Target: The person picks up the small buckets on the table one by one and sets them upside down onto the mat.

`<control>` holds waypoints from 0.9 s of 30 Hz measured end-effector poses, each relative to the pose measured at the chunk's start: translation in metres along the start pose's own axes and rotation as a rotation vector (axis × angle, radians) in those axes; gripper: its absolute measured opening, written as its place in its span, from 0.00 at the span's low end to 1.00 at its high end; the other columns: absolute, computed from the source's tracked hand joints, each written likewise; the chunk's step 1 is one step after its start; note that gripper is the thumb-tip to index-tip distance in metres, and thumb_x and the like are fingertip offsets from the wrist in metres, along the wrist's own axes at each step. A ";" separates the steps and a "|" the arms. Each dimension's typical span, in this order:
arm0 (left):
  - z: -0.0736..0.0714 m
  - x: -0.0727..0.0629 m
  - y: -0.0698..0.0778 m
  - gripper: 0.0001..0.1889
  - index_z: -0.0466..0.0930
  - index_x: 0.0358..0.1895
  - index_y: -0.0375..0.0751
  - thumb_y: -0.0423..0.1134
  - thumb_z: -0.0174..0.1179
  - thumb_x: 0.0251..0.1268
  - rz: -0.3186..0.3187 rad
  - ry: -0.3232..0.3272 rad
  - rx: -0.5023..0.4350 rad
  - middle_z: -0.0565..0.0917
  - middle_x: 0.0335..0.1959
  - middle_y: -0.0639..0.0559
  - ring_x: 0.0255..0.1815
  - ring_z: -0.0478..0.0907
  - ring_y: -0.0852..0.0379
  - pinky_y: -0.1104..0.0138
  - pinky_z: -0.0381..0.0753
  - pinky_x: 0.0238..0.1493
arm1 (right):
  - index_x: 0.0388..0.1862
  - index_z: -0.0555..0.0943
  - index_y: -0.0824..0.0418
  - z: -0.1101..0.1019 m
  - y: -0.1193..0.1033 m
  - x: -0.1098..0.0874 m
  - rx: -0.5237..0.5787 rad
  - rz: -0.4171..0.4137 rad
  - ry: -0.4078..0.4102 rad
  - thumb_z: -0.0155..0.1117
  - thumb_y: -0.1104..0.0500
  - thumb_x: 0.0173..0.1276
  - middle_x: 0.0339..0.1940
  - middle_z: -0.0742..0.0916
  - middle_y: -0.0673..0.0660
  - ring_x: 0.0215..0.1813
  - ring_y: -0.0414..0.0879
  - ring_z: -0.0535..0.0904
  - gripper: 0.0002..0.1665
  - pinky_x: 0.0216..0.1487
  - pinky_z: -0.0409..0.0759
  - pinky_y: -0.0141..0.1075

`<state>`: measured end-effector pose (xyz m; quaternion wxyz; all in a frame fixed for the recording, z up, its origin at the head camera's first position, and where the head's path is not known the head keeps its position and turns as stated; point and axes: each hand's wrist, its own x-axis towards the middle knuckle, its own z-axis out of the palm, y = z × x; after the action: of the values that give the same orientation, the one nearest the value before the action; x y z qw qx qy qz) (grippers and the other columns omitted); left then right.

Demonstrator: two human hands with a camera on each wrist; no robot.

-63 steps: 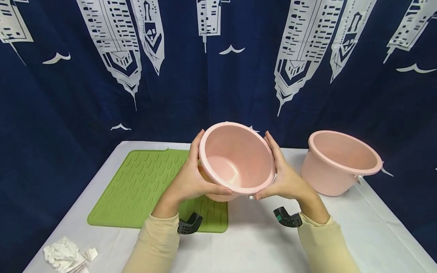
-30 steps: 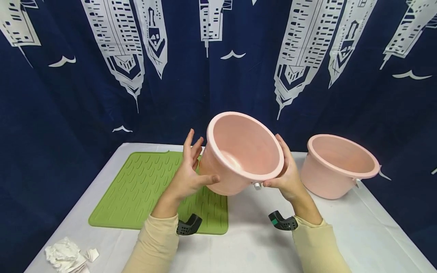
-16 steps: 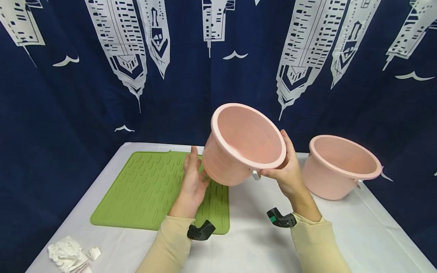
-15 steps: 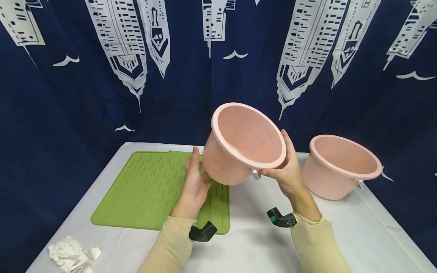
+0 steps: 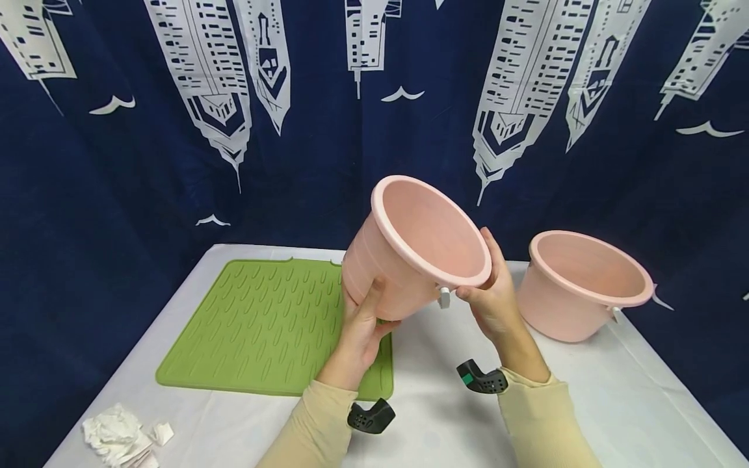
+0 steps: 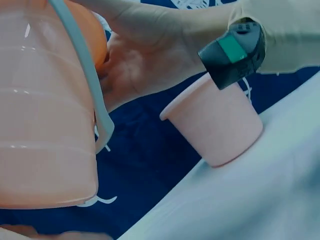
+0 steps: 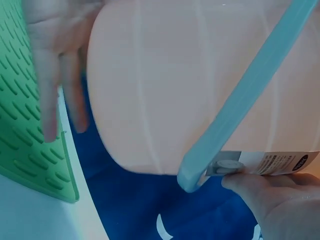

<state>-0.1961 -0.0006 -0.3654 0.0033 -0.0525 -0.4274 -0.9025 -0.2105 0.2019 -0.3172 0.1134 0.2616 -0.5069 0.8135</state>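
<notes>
Head view: left of a second bucket [image 5: 562, 305], the tilted pink bucket [image 5: 386, 257] is held up. The left hand [image 5: 361, 335] supports its base, fingers straight; the right hand [image 5: 494, 299] clamps its right rim.

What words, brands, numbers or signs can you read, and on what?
No text is legible enough to quote.
White label on the held pink bucket: printed lines and a dark oval mark, too small and blurred to read.
Black wrist device: no text I can make out.

left grip [image 5: 359, 331] lower, fingers [image 7: 48, 105] straight, right grip [image 5: 493, 296] curled, forearms [image 5: 541, 416] stretched forward
</notes>
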 end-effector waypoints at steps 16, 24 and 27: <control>-0.002 0.003 0.015 0.62 0.43 0.80 0.72 0.52 0.82 0.46 0.316 0.047 0.117 0.62 0.72 0.49 0.65 0.69 0.44 0.52 0.80 0.54 | 0.82 0.33 0.65 -0.023 0.003 -0.009 -0.137 0.111 -0.126 0.84 0.57 0.53 0.82 0.41 0.67 0.80 0.62 0.47 0.78 0.64 0.70 0.30; -0.005 0.003 0.023 0.61 0.47 0.80 0.70 0.51 0.82 0.46 0.394 0.095 0.246 0.63 0.73 0.56 0.66 0.70 0.48 0.54 0.76 0.61 | 0.84 0.35 0.57 -0.029 -0.002 -0.009 -0.207 0.118 -0.114 0.81 0.71 0.52 0.83 0.42 0.62 0.80 0.66 0.38 0.76 0.72 0.62 0.39; -0.006 0.004 0.025 0.61 0.46 0.80 0.71 0.49 0.82 0.46 0.404 0.091 0.269 0.63 0.73 0.56 0.65 0.70 0.48 0.54 0.77 0.59 | 0.84 0.36 0.56 -0.030 -0.006 -0.008 -0.256 0.097 -0.119 0.80 0.76 0.49 0.83 0.44 0.62 0.81 0.63 0.41 0.77 0.75 0.52 0.47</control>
<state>-0.1990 -0.0215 -0.3494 0.2100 -0.0955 -0.5239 -0.8200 -0.2105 0.2315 -0.3274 0.0761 0.2679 -0.6244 0.7297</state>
